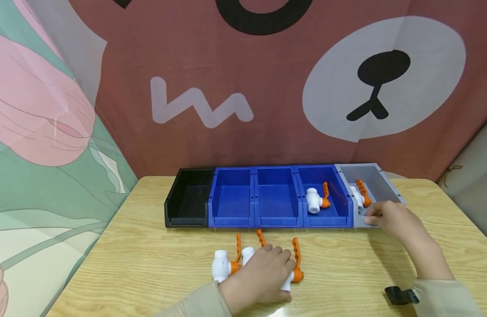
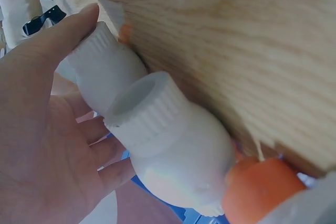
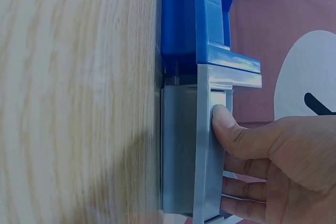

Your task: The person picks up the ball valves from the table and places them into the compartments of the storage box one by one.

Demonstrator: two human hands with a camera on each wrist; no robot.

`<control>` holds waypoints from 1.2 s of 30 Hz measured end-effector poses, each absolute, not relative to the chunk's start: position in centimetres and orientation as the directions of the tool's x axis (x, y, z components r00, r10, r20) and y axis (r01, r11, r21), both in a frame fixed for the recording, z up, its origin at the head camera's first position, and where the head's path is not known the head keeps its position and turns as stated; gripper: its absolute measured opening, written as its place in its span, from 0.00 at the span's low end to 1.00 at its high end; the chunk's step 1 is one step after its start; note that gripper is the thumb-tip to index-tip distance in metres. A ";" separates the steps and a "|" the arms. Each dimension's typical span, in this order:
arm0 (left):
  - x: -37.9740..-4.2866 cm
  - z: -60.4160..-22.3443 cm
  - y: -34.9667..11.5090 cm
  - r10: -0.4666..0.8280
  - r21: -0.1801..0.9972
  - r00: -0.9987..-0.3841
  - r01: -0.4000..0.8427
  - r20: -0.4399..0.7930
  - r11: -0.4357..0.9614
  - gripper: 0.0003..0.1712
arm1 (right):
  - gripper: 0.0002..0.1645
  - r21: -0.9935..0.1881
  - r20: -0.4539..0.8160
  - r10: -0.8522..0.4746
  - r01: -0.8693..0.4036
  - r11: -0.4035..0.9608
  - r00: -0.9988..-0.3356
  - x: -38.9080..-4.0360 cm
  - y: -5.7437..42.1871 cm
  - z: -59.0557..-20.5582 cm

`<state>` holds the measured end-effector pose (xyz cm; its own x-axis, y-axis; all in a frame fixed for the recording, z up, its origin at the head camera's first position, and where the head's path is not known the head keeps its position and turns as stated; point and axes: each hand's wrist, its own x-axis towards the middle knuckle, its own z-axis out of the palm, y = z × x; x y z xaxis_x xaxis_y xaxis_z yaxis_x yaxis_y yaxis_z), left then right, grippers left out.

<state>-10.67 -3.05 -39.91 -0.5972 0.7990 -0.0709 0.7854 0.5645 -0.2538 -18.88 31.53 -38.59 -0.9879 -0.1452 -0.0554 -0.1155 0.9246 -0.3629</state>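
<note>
- Left hand [image 1: 263, 273]: grasping the right-hand valve [image 1: 298, 275] of three on the bench [image 1: 148, 264], thumb at its ribbed collar, fingers round the far side (clearest from the left wrist).
- Middle valve [image 1: 248, 254]: on the bench under the same hand, mostly covered in the head view; can't tell whether the palm touches it.
- Left valve [image 1: 220, 266]: on the bench just beside the middle one, outside the grasp.
- All three have white bodies and orange handles, with the handles pointing toward the bin row.
- Right hand [image 1: 393, 218]: released, fingers loosely bent at the front of the grey bin [image 1: 390, 193]; thumb on the front rim, other fingers reaching over the inside.
- Valve in the grey bin [image 1: 356, 197]: leans by the left wall, just beyond the right fingertips, orange handle toward the back.
- Right blue bin [image 1: 336, 215]: holds one more valve [image 1: 313, 200], near its left wall (same white and orange type).
- Rest of the row, going left: two more blue bins [image 1: 276, 198], then a black bin [image 1: 189, 196] at the end.
- Black strap piece [image 1: 399, 295] at the right sleeve cuff [image 1: 445, 297].
- Printed cloth [image 1: 188, 44] hangs behind the bins.
</note>
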 end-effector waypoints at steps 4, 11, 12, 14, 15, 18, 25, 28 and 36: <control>-10.7 -39.9 -3.0 0.799 -0.249 -0.595 0.789 -0.080 0.562 0.35 | 0.09 -0.359 -0.067 -0.137 -0.105 0.928 -0.988 -18.9 31.5 -38.6; -10.9 -40.0 -2.9 0.806 -0.239 -0.588 0.795 -0.076 0.557 0.33 | 0.09 -0.357 -0.072 -0.131 -0.097 0.929 -0.989 -18.9 31.5 -38.4; -10.9 -40.0 -2.9 0.805 -0.241 -0.588 0.795 -0.078 0.557 0.33 | 0.08 -0.357 -0.070 -0.131 -0.098 0.929 -0.989 -18.9 31.4 -38.5; -10.9 -40.0 -2.8 0.803 -0.246 -0.590 0.793 -0.081 0.558 0.33 | 0.08 -0.358 -0.067 -0.131 -0.099 0.928 -0.989 -18.9 31.4 -38.5; -10.9 -39.9 -2.8 0.802 -0.249 -0.592 0.792 -0.086 0.558 0.33 | 0.08 -0.359 -0.068 -0.131 -0.099 0.928 -0.989 -18.9 31.3 -38.5; -10.9 -39.9 -2.7 0.801 -0.247 -0.591 0.794 -0.097 0.556 0.33 | 0.08 -0.360 -0.076 -0.129 -0.093 0.928 -0.989 -18.9 31.3 -38.5; -10.8 -39.6 -2.4 0.804 -0.206 -0.581 0.808 -0.126 0.552 0.31 | 0.09 -0.356 -0.088 -0.129 -0.090 0.930 -0.988 -18.9 31.4 -38.4; -10.8 -39.5 -2.5 0.806 -0.210 -0.578 0.810 -0.127 0.548 0.31 | 0.09 -0.357 -0.091 -0.130 -0.090 0.930 -0.987 -18.8 31.4 -38.4; -11.1 -37.9 -2.9 0.836 -0.267 -0.544 0.819 -0.076 0.509 0.29 | 0.09 -0.355 -0.085 -0.128 -0.090 0.931 -0.988 -19.0 31.4 -38.4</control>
